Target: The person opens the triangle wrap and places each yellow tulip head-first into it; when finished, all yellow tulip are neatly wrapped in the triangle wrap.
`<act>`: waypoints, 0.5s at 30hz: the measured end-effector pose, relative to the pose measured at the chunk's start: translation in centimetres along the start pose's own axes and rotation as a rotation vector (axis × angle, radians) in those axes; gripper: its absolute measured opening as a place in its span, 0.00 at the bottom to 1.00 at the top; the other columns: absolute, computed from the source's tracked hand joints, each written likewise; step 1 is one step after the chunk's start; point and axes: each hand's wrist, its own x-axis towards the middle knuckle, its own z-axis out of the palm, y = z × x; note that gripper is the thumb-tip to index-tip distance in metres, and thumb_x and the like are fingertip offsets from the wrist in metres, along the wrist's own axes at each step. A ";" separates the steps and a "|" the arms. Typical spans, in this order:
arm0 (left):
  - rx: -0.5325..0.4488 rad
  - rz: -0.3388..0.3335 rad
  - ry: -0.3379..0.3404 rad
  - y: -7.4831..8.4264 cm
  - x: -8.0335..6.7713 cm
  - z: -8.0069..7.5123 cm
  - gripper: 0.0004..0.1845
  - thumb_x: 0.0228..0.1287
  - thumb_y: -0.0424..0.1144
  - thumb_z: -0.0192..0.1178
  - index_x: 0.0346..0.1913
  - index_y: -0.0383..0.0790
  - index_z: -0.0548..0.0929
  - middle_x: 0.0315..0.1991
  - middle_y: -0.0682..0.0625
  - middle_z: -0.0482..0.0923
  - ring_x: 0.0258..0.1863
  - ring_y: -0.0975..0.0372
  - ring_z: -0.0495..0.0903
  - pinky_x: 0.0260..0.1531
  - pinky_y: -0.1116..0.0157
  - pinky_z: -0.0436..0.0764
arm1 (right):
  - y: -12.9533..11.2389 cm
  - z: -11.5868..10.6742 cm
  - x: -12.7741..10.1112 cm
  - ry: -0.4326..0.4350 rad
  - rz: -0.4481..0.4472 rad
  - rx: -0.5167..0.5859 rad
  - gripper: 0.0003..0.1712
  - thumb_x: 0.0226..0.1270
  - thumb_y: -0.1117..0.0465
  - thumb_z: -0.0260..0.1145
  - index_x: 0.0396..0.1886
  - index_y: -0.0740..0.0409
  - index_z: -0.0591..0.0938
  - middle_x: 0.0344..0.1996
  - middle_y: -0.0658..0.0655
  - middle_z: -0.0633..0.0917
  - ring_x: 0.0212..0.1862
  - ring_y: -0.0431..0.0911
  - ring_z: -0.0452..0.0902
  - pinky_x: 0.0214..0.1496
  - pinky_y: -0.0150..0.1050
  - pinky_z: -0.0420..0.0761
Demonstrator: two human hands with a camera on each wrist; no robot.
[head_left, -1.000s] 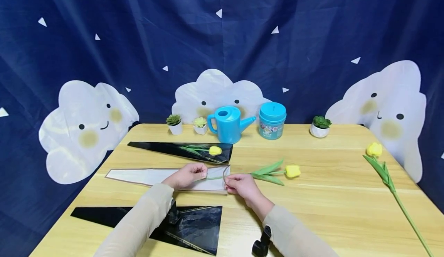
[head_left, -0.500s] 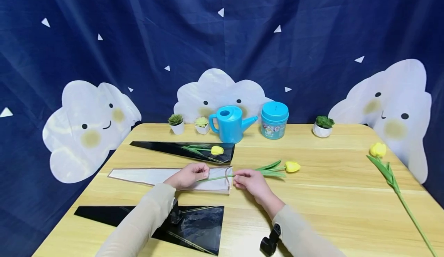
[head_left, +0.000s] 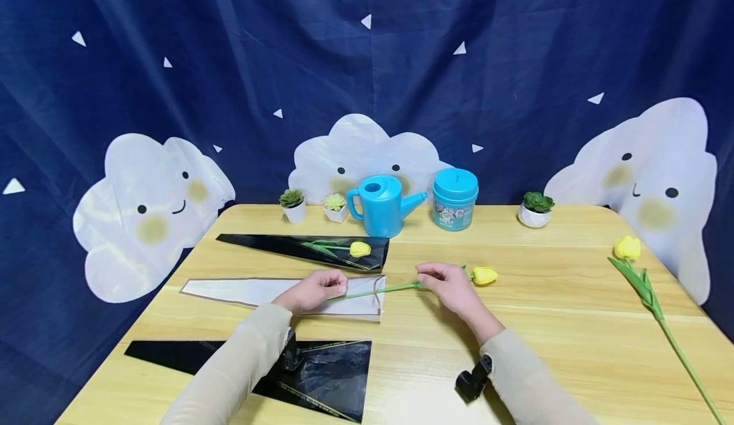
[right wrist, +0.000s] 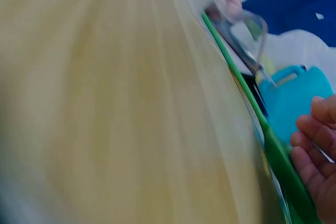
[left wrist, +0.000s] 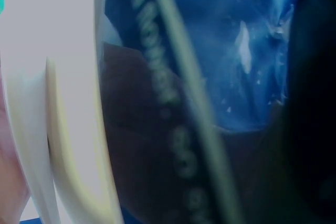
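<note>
Wooden table (head_left: pixel 516 323) before a navy cloud-print backdrop, both hands on one tulip.

I see the left hand (head_left: pixel 312 291) curled, pinching the green stem of the yellow artificial tulip (head_left: pixel 484 276) over the white tapered paper sleeve (head_left: pixel 241 290), whose open mouth faces right. Right hand (head_left: pixel 450 285) grips the same stem by its leaves, just left of the bloom. Stem tip sits inside the sleeve mouth; bloom lies outside on the table. Black sleeve with a tulip (head_left: pixel 309 250) lies behind, empty black sleeve (head_left: pixel 321 374) in front, spare yellow tulip (head_left: pixel 636 266) far right.
</note>
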 end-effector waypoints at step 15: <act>-0.017 0.007 0.007 -0.1 -0.1 0.1 0.06 0.67 0.34 0.52 0.33 0.34 0.72 0.27 0.51 0.65 0.29 0.60 0.64 0.35 0.64 0.64 | 1.2 -3.7 0.8 -0.148 -0.259 -0.299 0.15 0.59 0.63 0.67 0.46 0.63 0.83 0.48 0.63 0.82 0.54 0.58 0.75 0.56 0.53 0.71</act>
